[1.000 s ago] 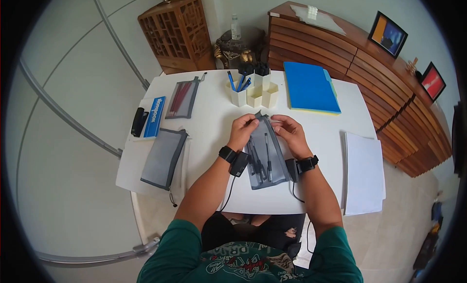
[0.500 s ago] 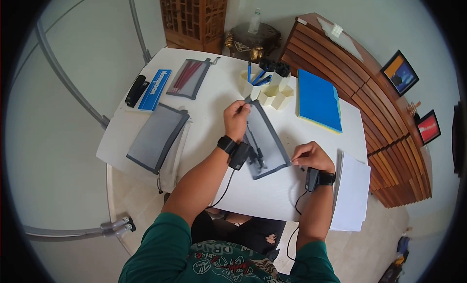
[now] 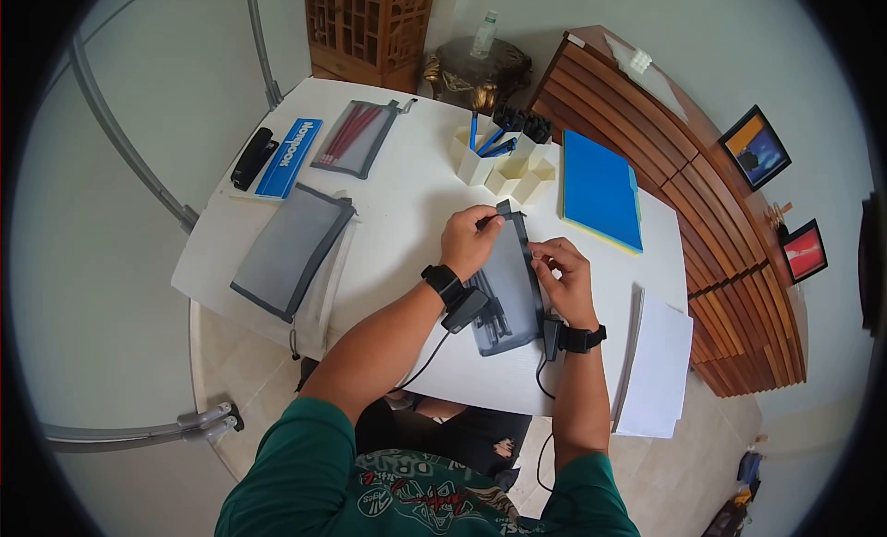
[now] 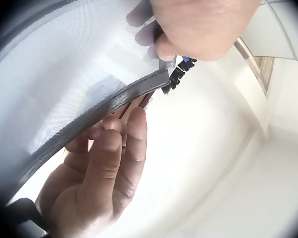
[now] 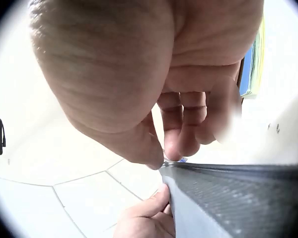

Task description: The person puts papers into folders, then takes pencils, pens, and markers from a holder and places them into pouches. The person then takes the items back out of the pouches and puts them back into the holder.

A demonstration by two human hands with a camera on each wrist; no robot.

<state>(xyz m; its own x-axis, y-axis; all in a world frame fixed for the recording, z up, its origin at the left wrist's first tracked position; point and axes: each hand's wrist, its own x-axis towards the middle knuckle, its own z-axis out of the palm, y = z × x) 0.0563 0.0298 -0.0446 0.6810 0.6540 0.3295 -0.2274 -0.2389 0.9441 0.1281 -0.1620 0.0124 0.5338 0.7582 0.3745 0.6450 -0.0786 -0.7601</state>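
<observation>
A grey mesh zipper pouch (image 3: 514, 274) with several dark pens (image 3: 490, 313) inside is held over the white table in front of me. My left hand (image 3: 469, 240) pinches its top corner between thumb and fingers. On the pouch's right side, my right hand (image 3: 567, 277) has thumb and fingertips together at the dark zipper edge, a little below that corner. The left wrist view shows these fingers bent close against the zipper (image 4: 105, 106); the pull itself is hidden by them. In the right wrist view, thumb and fingers meet right at the zipper line (image 5: 228, 168).
To the left lie a mesh pouch with red pencils (image 3: 356, 135), another grey mesh pouch (image 3: 286, 251), a blue-and-white notebook (image 3: 289, 158) and a black stapler (image 3: 251, 158). Ahead stands a cream pen holder (image 3: 473, 166). At right are a blue folder (image 3: 599, 191) and white paper (image 3: 654, 362).
My right hand went from near the top down to the lower right corner, then back up along the zipper edge. The left hand has kept its grip on the top corner.
</observation>
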